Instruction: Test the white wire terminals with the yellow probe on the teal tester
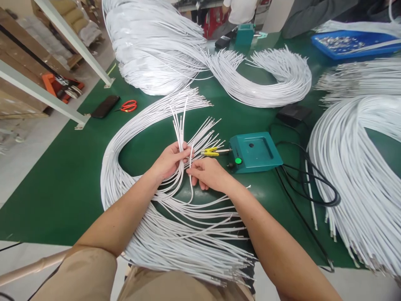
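Observation:
My left hand (171, 160) is closed round a small bunch of white cables (179, 129), whose ends stick up above the fingers. Just to its right, my right hand (205, 172) pinches a single white cable (191, 177) between thumb and finger. Both hands are over a big curved bundle of white cables (114, 159) lying on the green table, its loose ends fanning out to the right. Close beyond my right hand, a yellow clip (210, 151) is fixed to a teal device (257, 152) with a green button.
Orange-handled scissors (128, 105) and a dark phone (105, 106) lie at the left. A large white cable coil (156, 46) stands behind. More cable bundles (354, 167) lie right, near a blue tray (332, 49) and black cords (313, 198). Another person (241, 10) is across the table.

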Demonstrator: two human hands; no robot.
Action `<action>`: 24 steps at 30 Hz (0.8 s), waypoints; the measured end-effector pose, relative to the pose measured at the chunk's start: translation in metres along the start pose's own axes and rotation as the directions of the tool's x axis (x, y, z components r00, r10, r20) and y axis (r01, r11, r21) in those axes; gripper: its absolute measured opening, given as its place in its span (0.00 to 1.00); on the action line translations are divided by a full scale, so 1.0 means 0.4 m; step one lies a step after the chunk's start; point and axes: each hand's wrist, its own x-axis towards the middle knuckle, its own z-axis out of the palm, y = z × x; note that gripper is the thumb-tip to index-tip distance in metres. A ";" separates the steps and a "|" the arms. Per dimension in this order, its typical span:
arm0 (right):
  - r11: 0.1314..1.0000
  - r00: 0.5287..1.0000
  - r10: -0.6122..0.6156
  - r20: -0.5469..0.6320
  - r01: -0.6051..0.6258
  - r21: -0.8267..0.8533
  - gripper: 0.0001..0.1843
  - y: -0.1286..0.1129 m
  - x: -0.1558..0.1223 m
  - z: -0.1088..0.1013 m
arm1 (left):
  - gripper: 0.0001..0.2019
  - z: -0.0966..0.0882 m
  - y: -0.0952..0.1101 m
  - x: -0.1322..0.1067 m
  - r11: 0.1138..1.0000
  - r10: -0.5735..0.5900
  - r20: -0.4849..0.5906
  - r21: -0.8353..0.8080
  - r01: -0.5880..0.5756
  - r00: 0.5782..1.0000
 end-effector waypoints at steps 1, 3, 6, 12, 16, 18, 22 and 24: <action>1.000 1.000 0.008 -0.004 -0.008 -0.004 0.16 0.002 0.002 -0.001 | 0.15 0.000 0.000 0.000 1.000 -0.001 0.010 0.000 0.001 1.000; 1.000 1.000 0.020 -0.004 -0.020 -0.014 0.16 0.004 0.002 -0.007 | 0.17 0.002 0.000 -0.001 1.000 -0.002 0.022 0.014 0.002 1.000; 1.000 0.994 -0.004 -0.113 0.001 -0.026 0.15 0.003 0.001 -0.024 | 0.18 0.007 -0.004 -0.002 0.998 0.021 0.001 0.061 -0.021 1.000; 0.972 0.876 -0.010 -0.482 0.121 0.199 0.12 0.013 0.018 -0.045 | 0.16 0.015 -0.028 -0.006 0.906 0.195 -0.033 0.390 -0.167 0.980; 0.936 0.866 -0.010 -0.501 0.185 0.301 0.13 0.022 0.031 -0.037 | 0.14 0.019 -0.036 -0.012 0.831 0.230 0.005 0.520 -0.199 0.973; 0.906 0.868 -0.015 -0.497 0.222 0.360 0.13 0.020 0.031 -0.034 | 0.14 0.022 -0.033 -0.013 0.856 0.194 0.016 0.485 -0.177 0.981; 0.861 0.880 -0.023 -0.474 0.258 0.438 0.10 0.014 0.028 -0.033 | 0.16 0.025 -0.025 -0.014 0.905 0.146 0.024 0.401 -0.144 0.989; 0.825 0.901 -0.006 -0.434 0.250 0.507 0.09 0.015 0.029 -0.034 | 0.16 0.025 -0.024 -0.014 0.913 0.142 0.018 0.385 -0.138 0.990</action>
